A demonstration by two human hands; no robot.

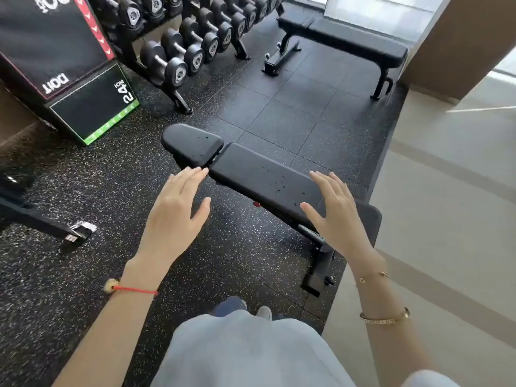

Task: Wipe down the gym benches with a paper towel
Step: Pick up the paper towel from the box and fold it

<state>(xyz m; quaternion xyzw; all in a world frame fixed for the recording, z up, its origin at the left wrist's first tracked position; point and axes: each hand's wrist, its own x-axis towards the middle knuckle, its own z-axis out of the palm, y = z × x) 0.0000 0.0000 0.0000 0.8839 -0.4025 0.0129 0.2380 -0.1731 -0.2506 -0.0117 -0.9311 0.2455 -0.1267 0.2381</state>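
Note:
A black adjustable gym bench (262, 177) lies across the rubber floor just in front of me, its pad speckled with small droplets. A second flat black bench (346, 37) stands farther back on the right. My left hand (176, 213) hovers above the floor near the bench's left section, fingers straight and empty. My right hand (335, 213) is spread over the right end of the near bench pad, also empty. No paper towel is in sight.
A dumbbell rack (190, 46) runs along the back left. A black plyo box (92, 107) marked 24 inch sits at the left. Another machine's black frame (42, 222) juts in at the left edge. Pale flooring (446, 219) lies to the right.

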